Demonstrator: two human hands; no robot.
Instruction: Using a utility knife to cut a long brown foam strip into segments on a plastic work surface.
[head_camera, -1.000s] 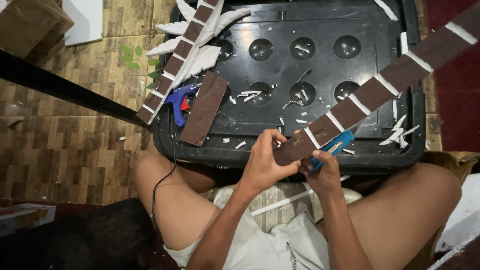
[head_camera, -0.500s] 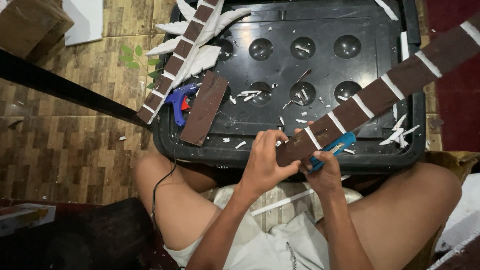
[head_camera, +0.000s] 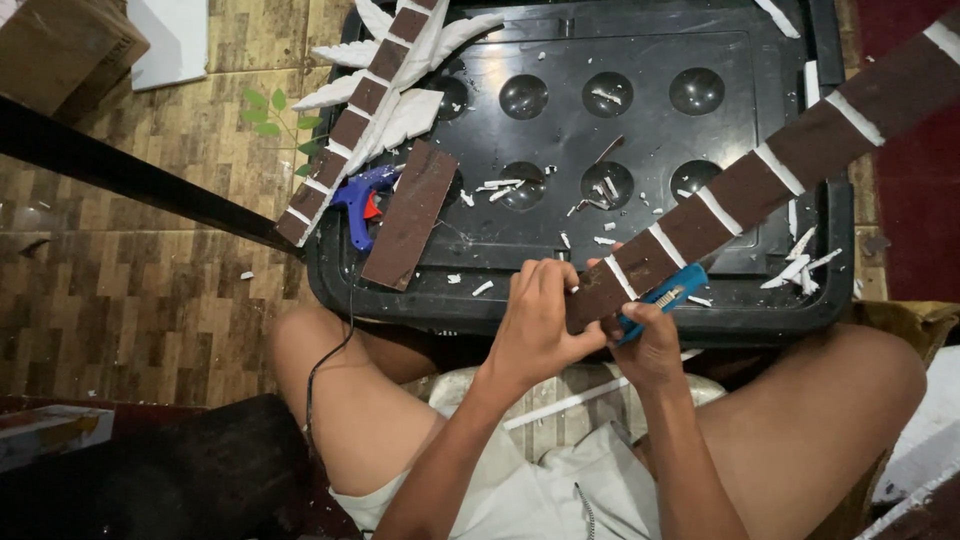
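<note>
My left hand (head_camera: 535, 325) grips the near end of a long brown strip (head_camera: 760, 185) crossed by white bands, which slants up to the top right. My right hand (head_camera: 645, 345) holds a blue utility knife (head_camera: 668, 297) against the underside of that strip's near end. Both hands hover over the front rim of a black plastic lid (head_camera: 480, 300) with round dimples, littered with white foam shavings (head_camera: 800, 268). I sit cross-legged behind the lid.
A second banded brown strip with white feather-shaped foam pieces (head_camera: 360, 100) lies across the lid's left corner. Beside it are a plain brown strip (head_camera: 408, 215) and a blue glue gun (head_camera: 358, 200) with a black cord. A dark bar (head_camera: 130, 178) crosses the wooden floor at left.
The long strip has slid slightly up and to the right through my hands. My left hand has shifted a little right along its near end.
</note>
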